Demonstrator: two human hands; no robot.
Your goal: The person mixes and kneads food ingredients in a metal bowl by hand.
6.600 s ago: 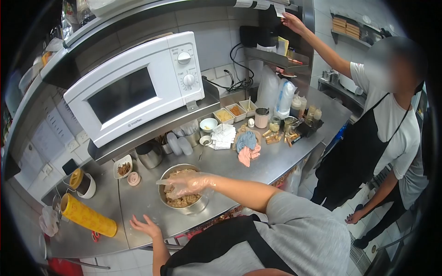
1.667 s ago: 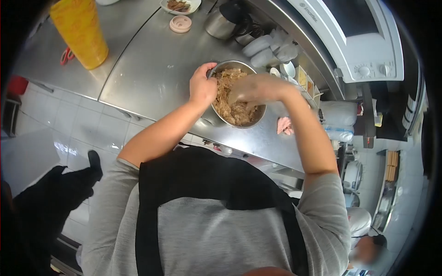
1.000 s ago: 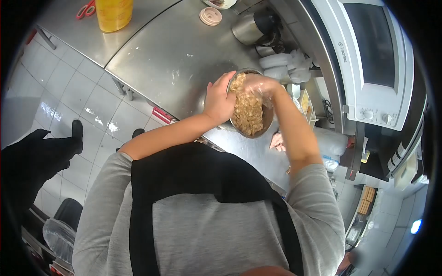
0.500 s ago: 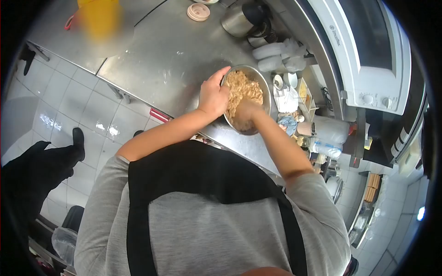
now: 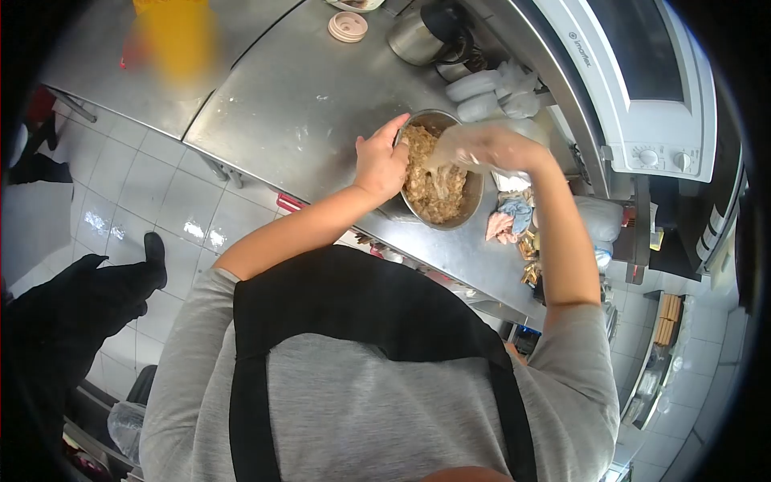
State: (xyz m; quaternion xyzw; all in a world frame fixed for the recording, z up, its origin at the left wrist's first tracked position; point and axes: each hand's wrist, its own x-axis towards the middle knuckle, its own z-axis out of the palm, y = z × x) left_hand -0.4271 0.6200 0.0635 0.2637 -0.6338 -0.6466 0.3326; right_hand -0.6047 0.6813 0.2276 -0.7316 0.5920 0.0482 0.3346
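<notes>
A round metal bowl point(image 5: 477, 197) stands on the steel worktop with a lumpy, light-brown mixture point(image 5: 434, 193) in it. My left hand point(image 5: 381, 165) grips the bowl's left rim, thumb and fingers around the edge. Over the bowl's upper right side is my right hand point(image 5: 490, 149), in a clear plastic glove and smeared by motion. Its fingers point left over the mixture, and some of the mixture seems to cling to the glove's tips. Whether those fingers hold anything is hidden by the blur.
Behind the bowl stand a metal jug point(image 5: 414, 40) and clear plastic containers point(image 5: 478, 96). Crumpled cloths point(image 5: 510, 218) lie to its right, below a white microwave point(image 5: 650, 96). A pink lid point(image 5: 348, 26) is at the back. Another person's dark-clad leg point(image 5: 80, 305) shows at left.
My right hand has come up out of the mixture and moved right, above the bowl. My left hand stays on the rim. The view has shifted slightly.
</notes>
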